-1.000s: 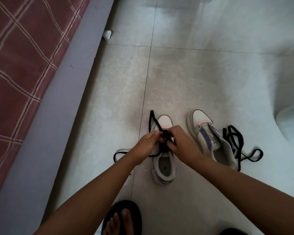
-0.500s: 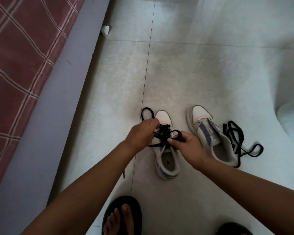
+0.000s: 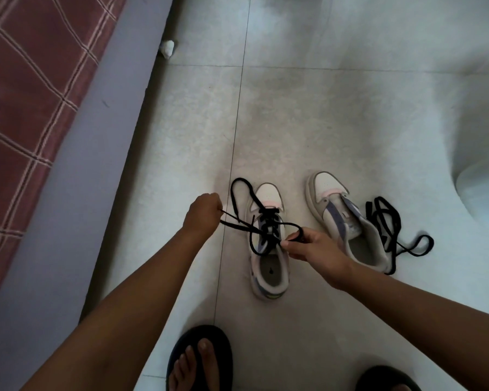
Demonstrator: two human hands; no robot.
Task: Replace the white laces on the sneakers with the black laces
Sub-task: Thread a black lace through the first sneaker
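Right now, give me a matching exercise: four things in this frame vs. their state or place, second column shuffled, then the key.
Things:
1. left sneaker
2. right sneaker
3. loose black lace
4. white scrap

States or places:
A. lying in a heap on the floor tiles, right of the right sneaker
B. on the floor by the bed edge, far from the hands
C. partly threaded with a black lace, its ends pulled by the left hand and right hand
D. no lace in its eyelets

Pairs: 1-C, 2-D, 3-A, 4-B
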